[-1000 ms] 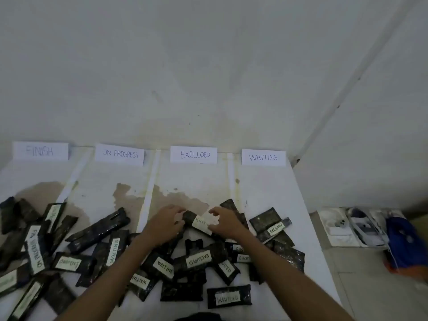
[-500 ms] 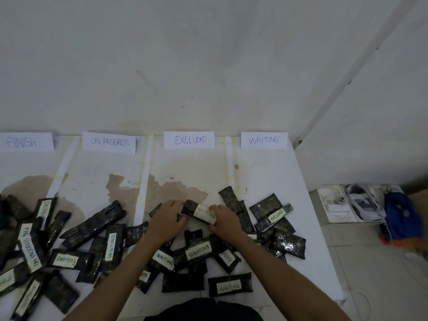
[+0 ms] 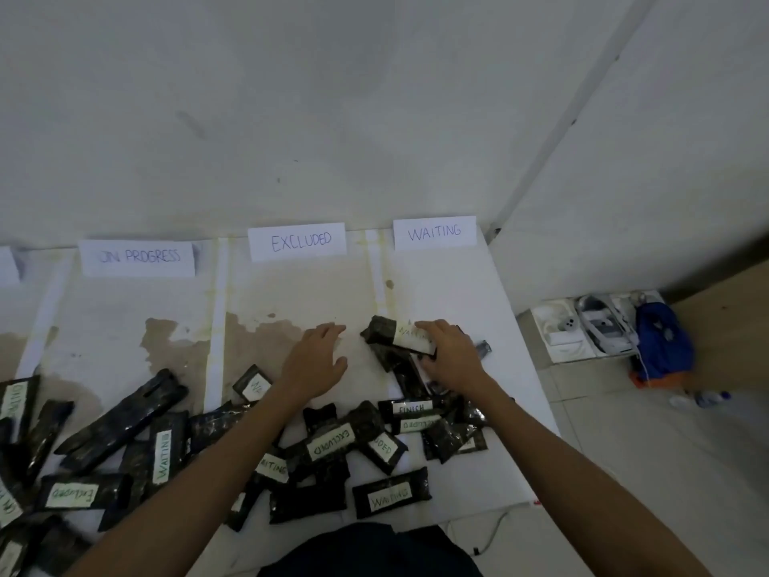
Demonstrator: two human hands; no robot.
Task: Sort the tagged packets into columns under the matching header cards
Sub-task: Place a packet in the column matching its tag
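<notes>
Packets [image 3: 233,456] lie heaped and overlapping along the near edge of the white table [image 3: 491,310], labels facing various ways. Beyond the heap, the left hand [image 3: 316,364] rests flat and empty in the middle column, fingers spread. The right hand [image 3: 449,356] grips one packet tagged WAITING [image 3: 397,334] at the foot of the right-hand column. Farthest stand the header cards: ON PROGRESS [image 3: 137,257], EXCLUDED [image 3: 297,241], WAITING [image 3: 434,233].

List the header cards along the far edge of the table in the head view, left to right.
A cut-off card whose text is out of frame → ON PROGRESS card → EXCLUDED card → WAITING card.
</notes>
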